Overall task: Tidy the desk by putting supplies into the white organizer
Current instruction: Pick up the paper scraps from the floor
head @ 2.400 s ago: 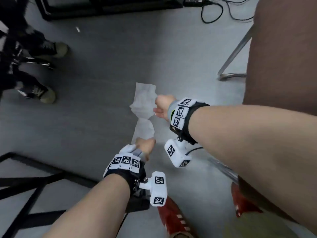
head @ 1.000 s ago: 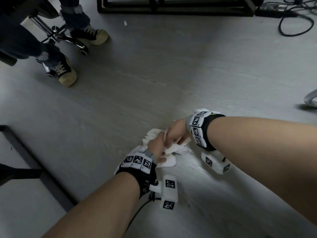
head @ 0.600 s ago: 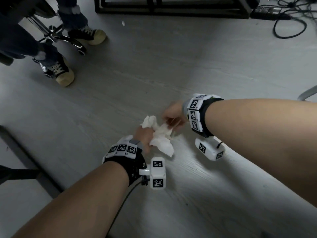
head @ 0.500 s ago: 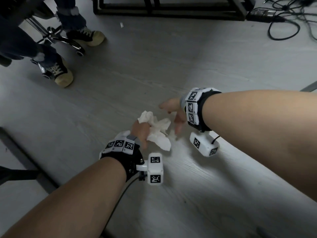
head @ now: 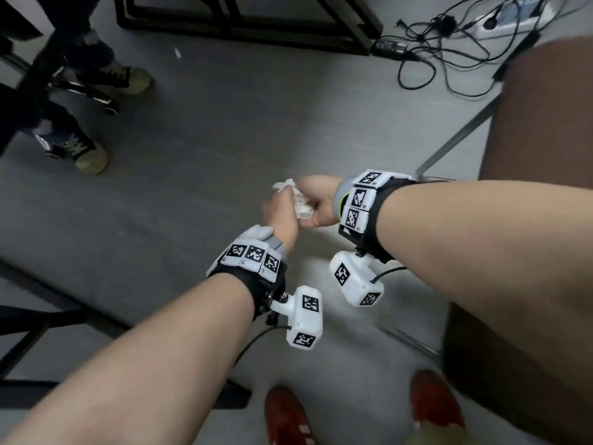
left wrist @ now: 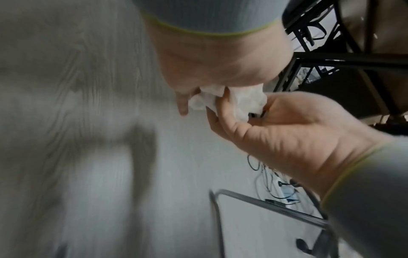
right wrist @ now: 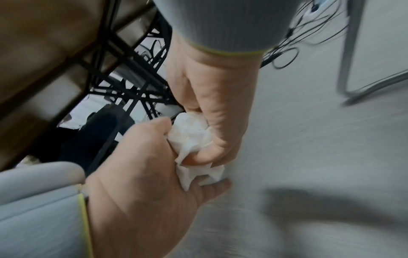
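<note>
While both forearms reach out over the grey wood-grain floor [head: 167, 200], the hands meet palm to palm. Left hand [head: 282, 216] and right hand [head: 316, 203] both clench one crumpled white paper tissue [head: 300, 207] between them

Most of the crumpled white tissue [head: 298, 203] is buried between the left hand [head: 282, 216] and the right hand [head: 316, 203], so its full shape cannot be told, and the head view hides the fingers [right wrist: 205, 155] curled into it. The floor [left wrist: 77, 139] smears with blur in both wrist views. The red shoes [head: 288, 419] and the seated person's legs [head: 48, 91] are cut off by the picture's edges.
</note>
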`<state>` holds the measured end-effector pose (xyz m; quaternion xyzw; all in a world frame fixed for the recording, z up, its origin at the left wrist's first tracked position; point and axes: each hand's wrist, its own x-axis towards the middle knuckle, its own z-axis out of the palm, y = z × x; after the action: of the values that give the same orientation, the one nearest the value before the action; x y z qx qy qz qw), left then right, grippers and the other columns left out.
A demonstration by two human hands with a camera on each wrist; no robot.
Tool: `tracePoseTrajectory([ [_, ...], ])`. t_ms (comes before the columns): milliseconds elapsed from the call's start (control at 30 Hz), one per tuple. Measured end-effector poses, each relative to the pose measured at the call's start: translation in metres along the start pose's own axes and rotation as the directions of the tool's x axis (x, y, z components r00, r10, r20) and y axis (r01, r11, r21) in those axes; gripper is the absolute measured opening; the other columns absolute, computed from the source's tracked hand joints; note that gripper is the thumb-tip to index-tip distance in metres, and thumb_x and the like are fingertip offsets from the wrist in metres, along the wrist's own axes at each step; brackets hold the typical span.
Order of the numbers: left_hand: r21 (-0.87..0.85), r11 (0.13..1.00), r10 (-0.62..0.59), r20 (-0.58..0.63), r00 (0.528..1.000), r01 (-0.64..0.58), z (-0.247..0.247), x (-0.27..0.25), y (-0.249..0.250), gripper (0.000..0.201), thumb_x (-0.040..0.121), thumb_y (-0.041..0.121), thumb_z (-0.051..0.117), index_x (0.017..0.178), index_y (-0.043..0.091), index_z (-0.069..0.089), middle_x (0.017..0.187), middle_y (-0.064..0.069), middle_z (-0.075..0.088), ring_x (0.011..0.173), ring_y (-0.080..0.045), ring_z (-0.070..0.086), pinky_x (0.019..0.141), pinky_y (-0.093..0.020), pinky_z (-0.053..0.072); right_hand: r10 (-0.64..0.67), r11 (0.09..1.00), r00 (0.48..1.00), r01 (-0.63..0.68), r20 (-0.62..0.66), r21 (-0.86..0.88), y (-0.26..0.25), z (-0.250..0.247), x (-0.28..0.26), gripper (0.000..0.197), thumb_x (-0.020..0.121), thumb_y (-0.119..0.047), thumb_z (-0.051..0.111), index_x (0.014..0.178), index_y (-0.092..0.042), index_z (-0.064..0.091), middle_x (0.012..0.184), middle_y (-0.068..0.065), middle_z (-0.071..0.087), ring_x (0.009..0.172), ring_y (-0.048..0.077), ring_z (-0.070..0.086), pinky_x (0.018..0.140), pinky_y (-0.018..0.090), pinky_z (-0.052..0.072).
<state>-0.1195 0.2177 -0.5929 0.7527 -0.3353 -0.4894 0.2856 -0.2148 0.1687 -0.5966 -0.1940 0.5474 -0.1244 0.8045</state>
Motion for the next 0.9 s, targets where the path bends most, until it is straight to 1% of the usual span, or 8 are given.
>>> tracePoseTrajectory([
  [100, -0.075, 0.991, -0.106, 0.092, 0.99, 0.113, 0.021, -0.076, 0.068, 0.037, 0.097, 0.046, 0.039, 0.088, 0.023, 0.066, 0.103, -0.008, 0.073, 0.097, -0.028, 0.069, 0.091, -0.051, 0.056, 0.022, 0.96, 0.994, 0.009, -0.108, 0.28, -0.016, -0.022, -0.093, 0.025, 0.097, -0.002, 0.036, 0.095, -0.009, 0.06, 0.079, 0.01, 0.066, 0.069, 0.023, 0.066, 0.054, 0.035, 0.059],
  [200, 0.052, 0.997, 0.053, 0.15, 0.987, -0.061, 0.039, -0.125, 0.115, 0.022, 0.095, 0.023, 0.044, 0.09, 0.019, 0.066, 0.098, -0.009, 0.071, 0.091, -0.026, 0.066, 0.089, -0.047, 0.057, -0.028, 0.917, 0.993, 0.072, -0.118, 0.393, -0.022, -0.043, -0.171, 0.028, 0.095, 0.002, 0.032, 0.084, -0.003, 0.058, 0.073, 0.013, 0.062, 0.071, 0.024, 0.062, 0.071, 0.04, 0.055],
  [333, 0.237, 0.931, 0.203, 0.3, 0.932, -0.279, 0.068, -0.205, 0.192, 0.021, 0.092, 0.007, 0.046, 0.102, 0.016, 0.063, 0.09, 0.001, 0.068, 0.08, -0.014, 0.063, 0.066, -0.019, 0.045, -0.11, 0.827, 0.976, 0.195, -0.189, 0.527, -0.039, -0.068, -0.29, 0.027, 0.096, -0.001, 0.033, 0.078, -0.008, 0.052, 0.076, 0.01, 0.053, 0.069, 0.02, 0.053, 0.073, 0.033, 0.047],
  [500, 0.372, 0.811, 0.264, 0.456, 0.85, -0.451, 0.082, -0.276, 0.246, 0.014, 0.084, 0.005, 0.059, 0.09, 0.018, 0.058, 0.07, 0.01, 0.057, 0.061, -0.006, 0.052, 0.052, -0.016, 0.038, -0.071, 0.766, 0.969, 0.205, -0.237, 0.61, -0.022, -0.089, -0.382, 0.024, 0.101, -0.018, 0.04, 0.11, -0.011, 0.061, 0.093, 0.01, 0.069, 0.08, 0.023, 0.067, 0.068, 0.034, 0.056],
  [633, 0.399, 0.724, 0.229, 0.63, 0.742, -0.562, 0.094, -0.316, 0.258, 0.027, 0.076, 0.007, 0.07, 0.098, 0.017, 0.059, 0.079, 0.008, 0.06, 0.068, -0.009, 0.056, 0.055, -0.017, 0.041, -0.055, 0.693, 0.963, 0.226, -0.263, 0.684, 0.014, -0.103, -0.436, 0.025, 0.103, -0.015, 0.04, 0.122, -0.009, 0.056, 0.095, 0.011, 0.07, 0.077, 0.021, 0.068, 0.057, 0.031, 0.057],
  [733, 0.454, 0.592, 0.182, 0.729, 0.66, -0.665, 0.109, -0.337, 0.257, 0.026, 0.072, 0.016, 0.074, 0.094, 0.02, 0.061, 0.079, 0.009, 0.062, 0.065, -0.004, 0.056, 0.049, -0.013, 0.039, -0.043, 0.66, 0.938, 0.285, -0.344, 0.695, 0.046, -0.108, -0.459, 0.028, 0.099, -0.006, 0.046, 0.127, -0.006, 0.053, 0.101, 0.014, 0.068, 0.08, 0.022, 0.067, 0.058, 0.034, 0.059],
  [833, 0.429, 0.455, 0.096, 0.848, 0.522, -0.78, 0.131, -0.374, 0.248, 0.022, 0.071, 0.023, 0.077, 0.083, 0.026, 0.059, 0.073, 0.012, 0.061, 0.062, -0.004, 0.055, 0.054, -0.017, 0.04, -0.019, 0.586, 0.9, 0.363, -0.435, 0.725, 0.097, -0.112, -0.492, 0.032, 0.095, -0.001, 0.051, 0.126, -0.003, 0.056, 0.105, 0.018, 0.068, 0.081, 0.025, 0.07, 0.063, 0.039, 0.06],
  [900, 0.396, 0.42, -0.043, 0.907, 0.418, -0.817, 0.139, -0.406, 0.238, 0.026, 0.072, 0.028, 0.082, 0.088, 0.021, 0.062, 0.076, 0.008, 0.062, 0.066, -0.009, 0.057, 0.061, -0.021, 0.044, 0.012, 0.513, 0.883, 0.398, -0.469, 0.761, 0.138, -0.11, -0.518, 0.032, 0.094, -0.001, 0.051, 0.126, -0.003, 0.057, 0.108, 0.017, 0.068, 0.086, 0.026, 0.07, 0.069, 0.039, 0.06],
])
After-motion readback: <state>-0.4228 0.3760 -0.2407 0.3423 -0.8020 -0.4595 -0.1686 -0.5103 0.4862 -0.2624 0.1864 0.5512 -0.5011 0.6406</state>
